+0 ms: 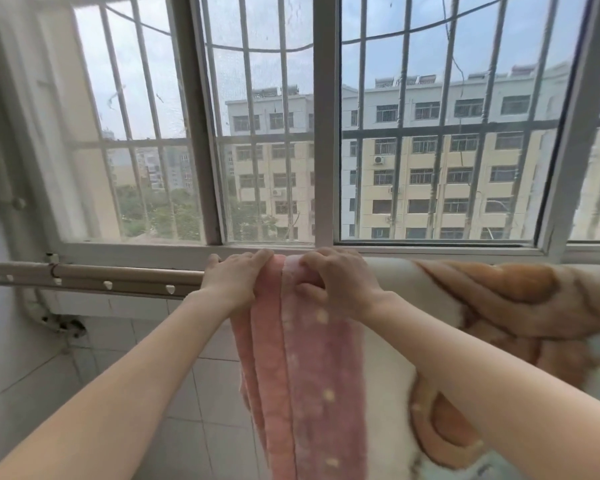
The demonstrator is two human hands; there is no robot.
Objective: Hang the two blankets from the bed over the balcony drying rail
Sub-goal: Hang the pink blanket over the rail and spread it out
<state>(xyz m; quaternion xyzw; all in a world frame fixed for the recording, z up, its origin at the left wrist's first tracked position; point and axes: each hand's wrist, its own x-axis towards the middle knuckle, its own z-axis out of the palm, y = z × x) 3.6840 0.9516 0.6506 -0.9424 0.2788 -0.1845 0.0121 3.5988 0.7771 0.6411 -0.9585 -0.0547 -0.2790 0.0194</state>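
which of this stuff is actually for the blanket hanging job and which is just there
Job: pink blanket, gripped by left hand and right hand on the drying rail; cream and orange blanket, draped on the rail.
Just there: window bars, window frame, tiles.

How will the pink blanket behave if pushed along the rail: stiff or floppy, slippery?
Probably floppy: the pink blanket hangs in soft folds. It may bunch rather than slide: it sits gathered narrow on the rail.
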